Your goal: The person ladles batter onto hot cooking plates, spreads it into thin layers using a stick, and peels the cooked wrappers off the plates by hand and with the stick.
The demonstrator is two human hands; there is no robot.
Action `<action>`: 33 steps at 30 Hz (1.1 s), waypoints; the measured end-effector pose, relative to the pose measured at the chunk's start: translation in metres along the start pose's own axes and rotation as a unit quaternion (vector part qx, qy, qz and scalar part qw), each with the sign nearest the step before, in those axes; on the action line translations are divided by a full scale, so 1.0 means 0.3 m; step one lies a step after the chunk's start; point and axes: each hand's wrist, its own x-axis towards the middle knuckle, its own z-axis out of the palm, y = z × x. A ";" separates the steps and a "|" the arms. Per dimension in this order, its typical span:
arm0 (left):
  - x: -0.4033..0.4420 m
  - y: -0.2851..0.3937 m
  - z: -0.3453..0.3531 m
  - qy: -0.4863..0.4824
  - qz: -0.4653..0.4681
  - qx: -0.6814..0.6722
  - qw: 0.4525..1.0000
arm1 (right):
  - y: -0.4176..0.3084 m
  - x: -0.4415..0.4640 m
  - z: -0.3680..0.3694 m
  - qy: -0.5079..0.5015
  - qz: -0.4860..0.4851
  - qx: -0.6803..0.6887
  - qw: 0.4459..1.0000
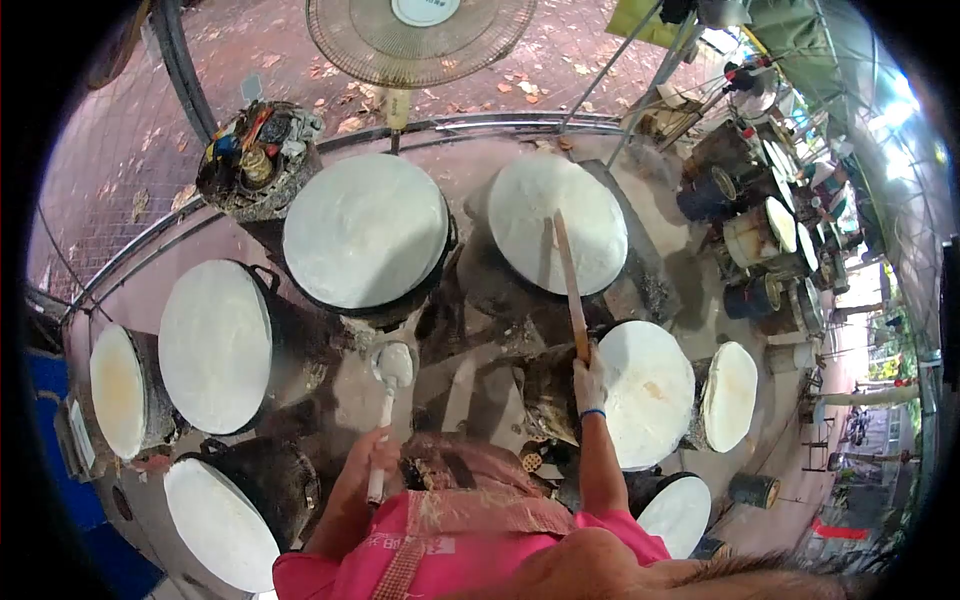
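The right hand [590, 380], with a blue band at the wrist, is closed around a long flat wooden stick [571, 275]. The stick's far end lies over the far right griddle [600, 215], a large round coated in white; whether the tip touches the coating cannot be told. Take that griddle as the landmark.

Nearer the person and to its left, the left hand [373, 455] grips the pale handle of a ladle [395, 365], whose bowl carries something white and batter-like. To the landmark's left, beyond the ladle, is another broad white griddle [365, 230]. Farther left are a plain white one [215, 345] and one with a tan middle [118, 390], with a tilted-looking one [220, 525] nearer the person. Nearer the person and right of the landmark are a griddle with small tan marks [648, 395], a slightly yellowed one [730, 398] and a partly hidden one [675, 515].

As for progress, all eight griddles around the person already bear a pale layer reaching close to the edge. Most look white and even; the tan middle seems further along. No layer appears lifted or folded. Beyond the landmark, to its left, stands an electric fan [425, 45].
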 end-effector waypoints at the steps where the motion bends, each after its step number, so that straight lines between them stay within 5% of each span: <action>1: 0.003 0.002 0.015 0.014 -0.002 -0.004 1.000 | -0.013 0.002 -0.003 0.016 -0.014 -0.022 1.000; 3: 0.012 0.015 0.027 0.016 -0.018 0.005 1.000 | -0.100 -0.024 -0.029 0.045 -0.039 -0.064 0.996; 4: 0.014 0.022 0.029 0.019 -0.024 0.009 0.999 | -0.182 -0.024 -0.069 -0.037 0.002 -0.138 0.990; 13: 0.031 0.024 -0.002 0.035 -0.105 0.063 0.992 | -0.191 0.072 0.021 -0.052 -0.014 0.015 0.998; 22: -0.052 -0.147 -0.160 -0.096 -0.086 -0.047 0.991 | -0.073 0.122 -0.079 -0.072 -0.020 0.056 0.996; 25: -0.091 -0.281 -0.284 -0.200 -0.077 -0.039 0.976 | -0.032 0.173 -0.089 -0.051 -0.094 0.091 0.990; 26: -0.121 -0.353 -0.270 -0.049 0.047 0.140 0.988 | -0.103 0.086 -0.147 -0.093 -0.105 0.279 0.950; 27: -0.159 -0.436 -0.251 0.133 0.177 0.272 0.936 | 0.016 0.116 -0.076 -0.180 -0.109 0.468 0.858; 28: -0.135 -0.490 -0.356 -0.074 0.179 0.091 0.977 | 0.114 0.121 -0.030 -0.319 -0.121 0.609 0.716; 29: -0.107 -0.547 -0.456 -0.265 0.095 -0.090 0.955 | 0.055 0.029 -0.042 -0.270 -0.238 0.471 0.806; 30: -0.132 -0.626 -0.479 -0.223 0.148 -0.105 0.958 | -0.013 -0.059 -0.057 -0.187 -0.337 0.321 0.865; 31: -0.119 -0.666 -0.571 -0.242 0.164 -0.086 0.953 | -0.081 -0.182 -0.048 -0.274 -0.141 0.440 0.843; 33: -0.140 -0.790 -0.649 -0.290 0.197 -0.148 0.925 | 0.013 -0.204 0.109 -0.358 -0.280 0.267 0.850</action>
